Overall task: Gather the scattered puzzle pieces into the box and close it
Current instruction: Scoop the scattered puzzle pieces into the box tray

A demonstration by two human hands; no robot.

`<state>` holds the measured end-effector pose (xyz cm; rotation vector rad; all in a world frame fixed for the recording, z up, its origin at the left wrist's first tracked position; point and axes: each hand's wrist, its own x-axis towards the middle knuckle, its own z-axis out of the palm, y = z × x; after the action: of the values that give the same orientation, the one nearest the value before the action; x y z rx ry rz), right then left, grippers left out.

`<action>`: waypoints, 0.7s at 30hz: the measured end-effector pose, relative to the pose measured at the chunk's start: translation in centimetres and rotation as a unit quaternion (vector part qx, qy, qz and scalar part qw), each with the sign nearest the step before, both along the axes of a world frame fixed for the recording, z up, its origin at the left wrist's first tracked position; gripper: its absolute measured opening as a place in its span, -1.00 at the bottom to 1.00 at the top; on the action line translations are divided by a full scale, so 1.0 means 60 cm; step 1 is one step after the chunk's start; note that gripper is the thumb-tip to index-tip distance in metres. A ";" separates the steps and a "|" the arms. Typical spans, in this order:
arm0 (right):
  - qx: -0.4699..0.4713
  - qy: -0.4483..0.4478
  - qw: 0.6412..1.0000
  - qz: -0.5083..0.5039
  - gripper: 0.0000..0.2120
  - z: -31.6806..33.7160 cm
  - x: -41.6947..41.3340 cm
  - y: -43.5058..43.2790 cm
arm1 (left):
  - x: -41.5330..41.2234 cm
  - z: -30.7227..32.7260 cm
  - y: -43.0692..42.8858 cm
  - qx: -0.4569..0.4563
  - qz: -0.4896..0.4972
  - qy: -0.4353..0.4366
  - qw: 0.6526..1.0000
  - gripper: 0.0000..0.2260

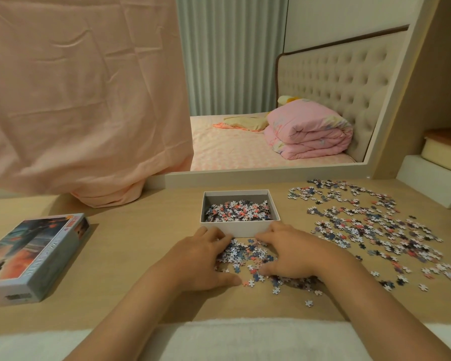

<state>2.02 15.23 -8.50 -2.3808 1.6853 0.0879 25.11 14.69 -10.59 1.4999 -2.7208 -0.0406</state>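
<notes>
Left hand (201, 259) and right hand (289, 254), fingers loosely spread, cup a heap of small jigsaw pieces (242, 254). The open white cardboard box (238, 227) stands just beyond. Its printed lid (34, 256) lies well left on the wooden table (130, 246).

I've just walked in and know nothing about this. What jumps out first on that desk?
Two bare hands, left hand and right hand, cup a small heap of puzzle pieces just in front of an open white box already partly filled. A far bigger scatter of pieces spreads to the right, while the printed lid lies far left.
</notes>
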 end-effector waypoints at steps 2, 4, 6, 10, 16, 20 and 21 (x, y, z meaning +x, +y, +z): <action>0.000 -0.036 0.999 0.008 -0.33 -0.005 0.006 -0.004 | -0.006 -0.007 -0.005 -0.011 -0.014 0.016 1.000 -0.24; -0.007 -0.061 0.998 0.013 -0.43 -0.004 0.011 -0.005 | -0.009 -0.009 -0.010 -0.010 -0.022 0.047 0.999 -0.36; -0.021 -0.078 0.997 0.013 -0.46 -0.004 0.015 -0.005 | -0.007 -0.010 -0.014 -0.006 -0.024 0.066 0.998 -0.42; -0.053 -0.041 0.998 0.014 -0.22 -0.011 0.029 0.001 | 0.000 -0.015 -0.018 -0.009 -0.025 0.071 0.997 -0.34; -0.051 -0.054 0.997 0.015 -0.50 -0.020 0.059 0.000 | -0.007 -0.021 -0.018 0.008 -0.039 0.118 0.992 -0.56; -0.066 -0.106 0.992 -0.002 -0.74 -0.019 0.066 -0.003 | -0.010 -0.019 -0.022 0.002 -0.039 0.165 0.986 -0.75; -0.065 -0.119 0.991 -0.005 -0.76 -0.018 0.066 -0.003 | -0.009 -0.017 -0.024 0.000 -0.036 0.175 0.984 -0.78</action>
<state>5.99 15.07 -9.59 -2.3617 1.6349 -0.3049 24.58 13.26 -11.64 1.2541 -2.4884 -0.2777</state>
